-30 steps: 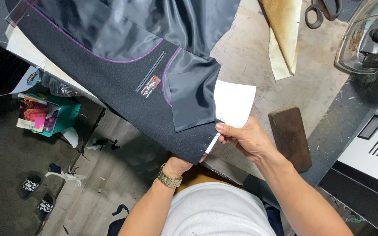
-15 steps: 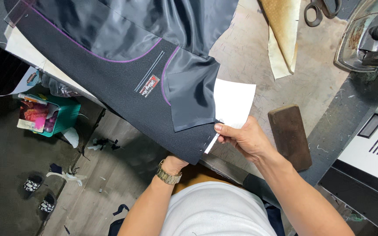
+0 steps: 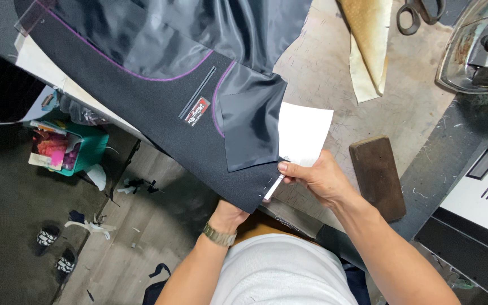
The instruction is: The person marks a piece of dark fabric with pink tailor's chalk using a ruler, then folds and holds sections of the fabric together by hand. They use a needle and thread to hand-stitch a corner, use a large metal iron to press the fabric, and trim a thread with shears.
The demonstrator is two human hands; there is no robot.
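Observation:
A dark jacket [image 3: 142, 107] with purple piping and shiny lining lies inside-out across the worktable, its lower corner hanging past the table edge. My left hand [image 3: 228, 213], a watch on its wrist, reaches under that corner and is mostly hidden by the cloth. My right hand [image 3: 318, 179] pinches the jacket's edge along with a thin white strip [image 3: 272, 187]. A white paper piece [image 3: 305, 134] lies under the edge, just above my right hand.
A brown wooden block [image 3: 377, 176] lies right of my hand. Scissors [image 3: 419, 12] and tan cloth [image 3: 369, 45] sit at the far side, an iron [image 3: 478, 51] at the right. On the floor at left stand a green bin [image 3: 88, 148] and sandals [image 3: 49, 234].
My right hand has shifted slightly along the jacket's edge, still pinching it. The jacket and my left hand have barely moved.

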